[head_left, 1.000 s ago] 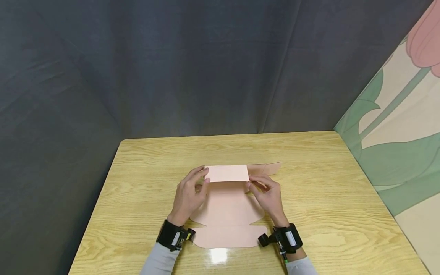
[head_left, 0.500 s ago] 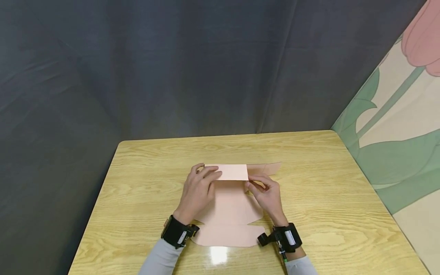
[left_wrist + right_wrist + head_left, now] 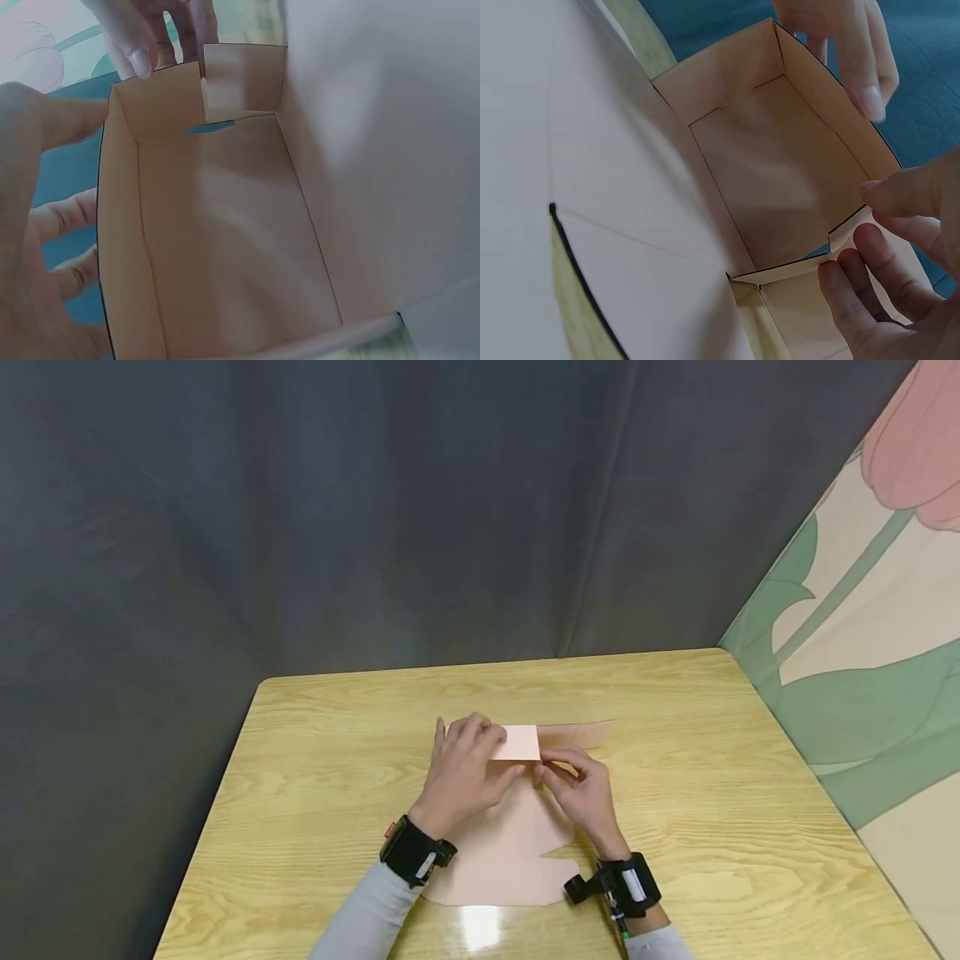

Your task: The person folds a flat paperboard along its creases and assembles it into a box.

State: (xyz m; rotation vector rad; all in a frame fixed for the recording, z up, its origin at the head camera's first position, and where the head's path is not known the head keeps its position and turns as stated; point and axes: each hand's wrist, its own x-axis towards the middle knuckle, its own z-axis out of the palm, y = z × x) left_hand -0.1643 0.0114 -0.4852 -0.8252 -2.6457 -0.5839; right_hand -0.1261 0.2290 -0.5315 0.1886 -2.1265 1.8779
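Note:
A pale pink cardboard box [image 3: 517, 835], partly folded, lies on the table with its lid panel spread flat towards the person. Its far part stands up as a shallow tray, whose inside shows in the left wrist view. My left hand [image 3: 461, 772] lies over the left part of the pale raised panel [image 3: 521, 743], fingers spread and thumb apart, touching the long wall [image 3: 120, 225]. At the right corner, my right hand [image 3: 581, 789] pinches the end wall [image 3: 787, 268] and the wall corner between thumb and fingers. The fingers partly hide that corner.
A long pink flap [image 3: 581, 733] sticks out to the right behind the right hand. The wooden table [image 3: 720, 760] ends at a dark curtain [image 3: 420, 527] behind and a flower-patterned cloth [image 3: 885, 710] on the right.
My left hand has left the box's left corner and moved right along the raised panel, covering more of it. The right hand keeps its pinch at the right corner, nearly still.

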